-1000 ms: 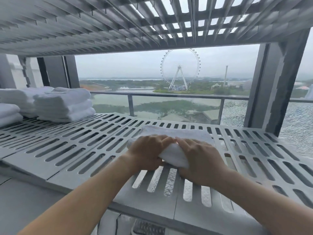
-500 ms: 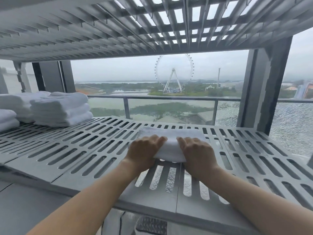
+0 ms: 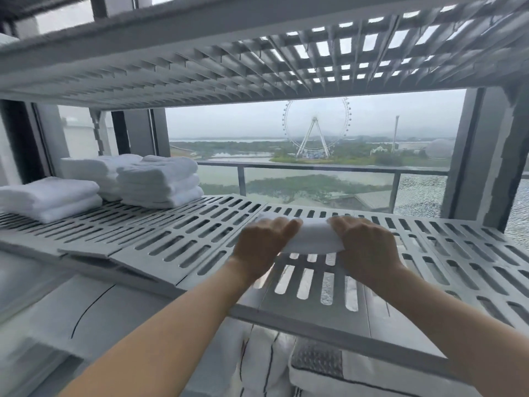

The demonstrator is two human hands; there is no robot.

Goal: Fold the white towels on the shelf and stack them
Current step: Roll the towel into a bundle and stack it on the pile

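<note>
A folded white towel [image 3: 312, 237] lies on the grey slotted shelf [image 3: 183, 236], near its front edge. My left hand [image 3: 262, 246] grips the towel's left end and my right hand [image 3: 365, 243] grips its right end, fingers curled over the top. Only the towel's middle shows between my hands. At the shelf's left stand stacks of folded white towels: a taller stack [image 3: 159, 183], another behind it [image 3: 94, 170], and a low stack [image 3: 48, 197] at the far left.
An upper slotted shelf [image 3: 229, 61] hangs close overhead. A grey post [image 3: 481, 161] rises at the right, and a window with a railing lies behind the shelf. Bedding with dark piping [image 3: 315, 368] sits below the shelf.
The towel now looks narrower and more compact between my hands, which sit further back on the shelf. The camera has tilted and the stacks at left appear closer in.
</note>
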